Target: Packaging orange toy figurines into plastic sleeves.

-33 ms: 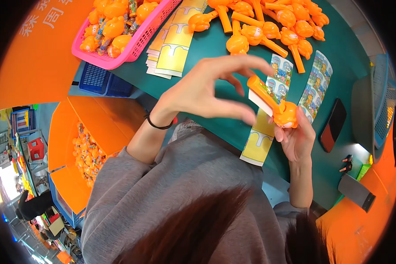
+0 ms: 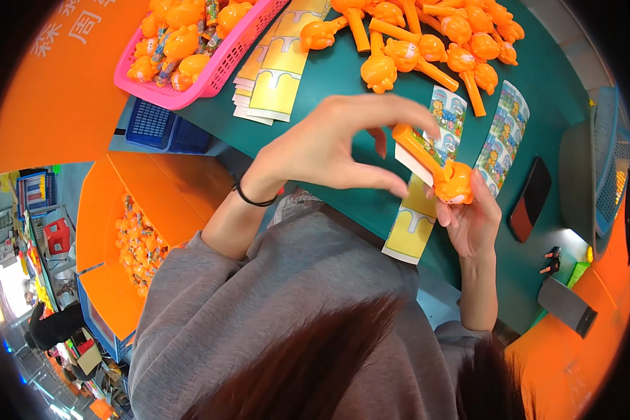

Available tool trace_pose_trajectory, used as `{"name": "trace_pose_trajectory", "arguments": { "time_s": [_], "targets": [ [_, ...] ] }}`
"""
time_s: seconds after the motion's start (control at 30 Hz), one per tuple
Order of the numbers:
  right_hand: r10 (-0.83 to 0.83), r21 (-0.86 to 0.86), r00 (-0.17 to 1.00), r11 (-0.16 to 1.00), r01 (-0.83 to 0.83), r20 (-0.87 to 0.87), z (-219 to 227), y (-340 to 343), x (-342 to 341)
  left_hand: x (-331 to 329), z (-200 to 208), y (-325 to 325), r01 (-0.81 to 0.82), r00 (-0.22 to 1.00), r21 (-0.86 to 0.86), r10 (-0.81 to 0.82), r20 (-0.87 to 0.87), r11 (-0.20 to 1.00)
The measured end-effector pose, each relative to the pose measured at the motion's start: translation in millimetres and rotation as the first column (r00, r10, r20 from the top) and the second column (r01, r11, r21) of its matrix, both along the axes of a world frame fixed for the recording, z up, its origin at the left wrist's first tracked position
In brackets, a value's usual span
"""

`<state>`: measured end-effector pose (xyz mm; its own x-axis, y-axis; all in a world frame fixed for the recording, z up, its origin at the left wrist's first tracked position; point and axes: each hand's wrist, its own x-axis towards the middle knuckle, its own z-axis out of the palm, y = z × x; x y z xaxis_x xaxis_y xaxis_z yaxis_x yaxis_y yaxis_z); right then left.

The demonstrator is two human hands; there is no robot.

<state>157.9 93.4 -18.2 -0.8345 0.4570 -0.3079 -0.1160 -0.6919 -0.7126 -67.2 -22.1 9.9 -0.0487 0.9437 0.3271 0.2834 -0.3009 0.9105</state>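
My right hand [image 2: 474,222] grips an orange plastic animal-head stick toy [image 2: 455,183] by its round head. The toy's tube handle [image 2: 414,145] points up and left, with a printed sticker on it whose white backside stands off along the lower side. Curved round the handle's end, my left hand [image 2: 343,143] has thumb and fingers apart and holds nothing. Beneath the toy lies a sticker strip [image 2: 446,115] with colourful cartoon prints. Below it is a yellow printed strip [image 2: 409,227]. A second cartoon sticker strip [image 2: 502,133] lies to the right.
Several orange stick toys [image 2: 402,52] are heaped at the far side of the green table [image 2: 343,210]. Yellow strips [image 2: 276,84] lie beside a pink basket [image 2: 206,84] of toys. A phone [image 2: 530,199] lies at right; an orange bin [image 2: 168,210] of toys stands at left.
The fingers of my left hand have shifted slightly to the right and down at the handle's end. My right hand and the toy stay in place.
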Motion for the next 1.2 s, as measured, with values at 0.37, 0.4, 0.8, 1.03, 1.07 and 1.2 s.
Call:
{"name": "trace_pose_trajectory", "arguments": {
  "time_s": [0.37, 0.4, 0.8, 1.03, 1.07, 1.2],
  "targets": [
    [0.019, 0.210, 0.992, 0.977, -0.045, 0.121, 2.7, -4.7, 3.3, 16.2, -20.7, 11.2, -0.046, 0.999, 0.098, 0.046, -0.001, 0.994],
    [0.003, 0.266, 0.989, 0.963, -0.042, 0.146, 3.5, -5.1, 1.8, 16.8, -22.4, 11.5, -0.044, 0.999, 0.098, 0.044, 0.001, 0.994],
    [0.077, 0.608, 0.979, 0.773, -0.178, 0.189, -19.0, -7.3, -1.3, 14.0, -3.5, -21.7, -0.047, 0.972, -0.196, 0.000, -0.234, 0.979],
    [-0.277, 0.951, 0.914, 0.182, -0.252, 0.295, -2.6, 19.1, -9.0, -177.4, 82.8, -35.9, -0.684, 0.200, 0.547, 0.845, -0.496, 0.483],
    [-0.265, 0.955, 0.923, 0.170, -0.242, 0.280, 2.3, 24.7, -14.4, -218.0, 85.5, -34.6, -0.705, 0.096, 0.539, 0.815, -0.571, 0.461],
    [-0.384, 0.910, 0.835, 0.039, -0.413, 0.395, 7.9, 53.6, -32.3, -286.8, 54.2, -30.3, -0.661, 0.042, 0.581, 0.797, -0.602, 0.475]
  ]
}}
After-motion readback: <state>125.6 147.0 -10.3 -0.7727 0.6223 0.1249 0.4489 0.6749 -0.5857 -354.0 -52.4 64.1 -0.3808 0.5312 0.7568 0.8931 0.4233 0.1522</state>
